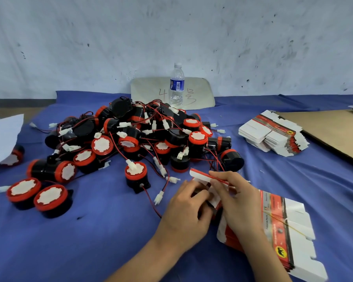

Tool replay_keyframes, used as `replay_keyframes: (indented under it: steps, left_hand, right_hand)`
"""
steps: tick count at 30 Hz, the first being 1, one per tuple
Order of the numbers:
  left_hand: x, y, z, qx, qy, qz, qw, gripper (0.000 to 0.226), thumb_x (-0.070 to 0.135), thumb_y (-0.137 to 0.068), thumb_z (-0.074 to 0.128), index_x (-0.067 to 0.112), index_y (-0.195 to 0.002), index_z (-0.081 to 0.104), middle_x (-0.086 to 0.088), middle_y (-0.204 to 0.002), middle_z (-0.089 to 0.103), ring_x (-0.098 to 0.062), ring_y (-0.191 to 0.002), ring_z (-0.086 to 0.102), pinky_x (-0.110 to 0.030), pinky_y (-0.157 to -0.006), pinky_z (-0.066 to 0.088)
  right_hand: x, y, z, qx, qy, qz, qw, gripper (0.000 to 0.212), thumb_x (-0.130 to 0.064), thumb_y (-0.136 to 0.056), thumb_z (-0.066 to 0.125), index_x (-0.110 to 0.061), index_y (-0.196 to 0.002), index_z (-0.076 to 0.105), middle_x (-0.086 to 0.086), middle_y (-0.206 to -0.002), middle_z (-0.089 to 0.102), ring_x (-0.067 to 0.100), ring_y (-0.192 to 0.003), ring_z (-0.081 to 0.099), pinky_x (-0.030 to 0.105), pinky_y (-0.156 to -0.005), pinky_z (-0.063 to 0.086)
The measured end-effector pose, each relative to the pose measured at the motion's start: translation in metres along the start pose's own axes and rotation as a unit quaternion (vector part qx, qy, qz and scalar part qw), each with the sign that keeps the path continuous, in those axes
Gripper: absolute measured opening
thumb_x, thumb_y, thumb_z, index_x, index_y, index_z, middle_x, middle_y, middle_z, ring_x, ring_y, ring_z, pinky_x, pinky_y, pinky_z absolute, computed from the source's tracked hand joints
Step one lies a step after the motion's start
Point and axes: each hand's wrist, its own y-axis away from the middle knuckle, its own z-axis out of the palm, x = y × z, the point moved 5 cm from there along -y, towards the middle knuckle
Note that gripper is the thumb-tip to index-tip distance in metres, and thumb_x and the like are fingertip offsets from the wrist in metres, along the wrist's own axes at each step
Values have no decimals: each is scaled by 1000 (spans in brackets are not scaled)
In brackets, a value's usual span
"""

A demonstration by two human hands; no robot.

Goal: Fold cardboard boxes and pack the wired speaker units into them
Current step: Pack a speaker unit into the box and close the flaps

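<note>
A big heap of black speaker units (135,137) with red rims, white caps and red-black wires lies on the blue cloth. Near the front, both hands meet on one small red-and-white cardboard box (204,178), partly folded. My left hand (190,208) grips its lower part, fingers curled over it. My right hand (234,198) pinches the box's upper flap. A bundle of flat box blanks (289,237), tied with a rubber band, lies under my right wrist. One speaker unit (136,176) stands alone just left of the hands.
A second stack of flat box blanks (271,133) lies at the right, beside a brown cardboard sheet (334,131). A water bottle (177,84) stands at the back against a beige board. White paper (2,135) covers the left edge. Blue cloth (90,231) spreads in front.
</note>
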Motion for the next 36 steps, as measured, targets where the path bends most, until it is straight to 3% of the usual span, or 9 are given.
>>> replay_keyframes:
  steps: [2,6,8,11,16,21,26,30,36]
  left_hand:
    - [-3,0,0,-17,20,1,1000,28,26,-86,46,14,-99,68,5,-106,57,-10,-100,53,-32,-99,46]
    - [-16,-5,-6,-13,51,8,999,7,14,-85,69,10,-90,70,3,-99,56,0,-89,51,-9,-80,42]
    - [-22,-6,-10,14,45,-1,999,7,9,-80,76,8,-81,68,6,-91,47,0,-80,46,-6,-74,40]
    - [-27,-6,-13,53,63,-29,996,18,7,-78,77,14,-80,61,14,-91,37,-1,-80,47,-9,-74,43]
    - [-38,-7,-18,40,101,-80,991,38,14,-84,73,37,-91,45,16,-102,42,1,-97,51,-14,-86,46]
    - [-45,-7,-22,35,151,-91,984,23,0,-85,69,20,-93,63,5,-102,54,-4,-100,57,-14,-86,48]
    - [-53,-11,-26,40,141,-96,984,17,-5,-82,70,11,-90,70,2,-95,61,-3,-92,59,-10,-82,42]
    - [-53,-12,-25,49,142,-90,985,15,-5,-81,71,8,-87,71,3,-91,61,-4,-89,60,-12,-82,44]
    - [-52,-13,-24,38,137,-70,987,9,-2,-84,69,6,-87,69,4,-90,58,-5,-88,59,-14,-81,46]
  right_hand:
    - [-2,1,0,-6,3,-14,1000,30,-8,-87,67,-38,-89,66,-12,-86,68,-1,-86,62,13,-71,46]
    - [-5,4,0,-20,37,-43,998,32,-8,-85,68,-40,-87,63,-12,-84,65,4,-83,61,21,-70,47]
    - [-5,5,-1,-19,48,-48,998,33,-8,-84,69,-39,-82,61,-12,-82,64,4,-81,61,20,-68,47]
    - [-4,6,-1,-22,65,-63,996,24,-4,-79,74,-27,-78,66,-12,-78,62,3,-80,60,15,-67,44]
    - [-3,8,6,-63,109,-55,991,18,-6,-75,78,-21,-79,69,-15,-84,60,6,-83,60,22,-72,47]
    - [-2,7,5,-94,110,-47,988,17,-8,-75,80,-21,-81,72,-20,-88,61,2,-89,60,6,-75,41]
    - [-2,9,3,-132,106,-49,984,21,-7,-78,77,-19,-95,78,-28,-101,61,0,-95,61,2,-82,40]
    - [-4,11,3,-138,133,-78,978,22,-6,-79,76,-17,-99,77,-22,-107,62,-2,-107,57,-3,-92,32]
    - [-6,12,5,-98,152,-84,980,17,-4,-75,79,-13,-88,78,-18,-101,65,9,-93,66,2,-84,40]
